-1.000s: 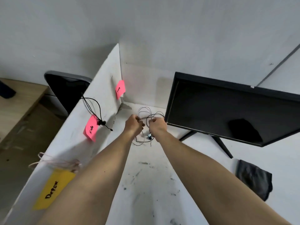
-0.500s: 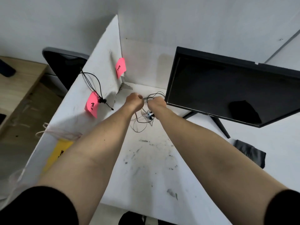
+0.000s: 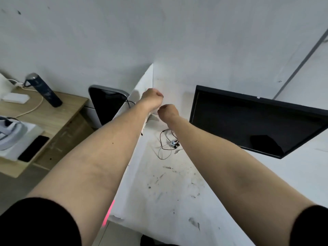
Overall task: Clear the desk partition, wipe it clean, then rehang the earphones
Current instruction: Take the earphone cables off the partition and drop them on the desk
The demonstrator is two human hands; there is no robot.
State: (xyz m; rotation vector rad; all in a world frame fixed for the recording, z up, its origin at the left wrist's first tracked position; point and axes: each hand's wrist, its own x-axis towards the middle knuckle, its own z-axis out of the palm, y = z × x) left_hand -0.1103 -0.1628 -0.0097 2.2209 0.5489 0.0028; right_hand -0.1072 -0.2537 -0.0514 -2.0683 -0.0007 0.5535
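Now both hands are raised near the far corner of the white surface (image 3: 168, 201), fists curled. The left hand (image 3: 152, 95) is closed up against the top edge of the white desk partition (image 3: 145, 79); the right hand (image 3: 167, 111) is bunched just beside and below it. I cannot tell whether either one is pinching anything. A tangle of earphones (image 3: 168, 144), thin black cord with small buds, lies loose on the surface near the far left corner, under the right forearm. Another black cord (image 3: 128, 103) hangs over the partition's top edge behind the left forearm. A pink sticky note (image 3: 108, 214) shows on the partition at the near edge. The black monitor (image 3: 248, 125) stands toward the right. The surface is smudged with dark marks.
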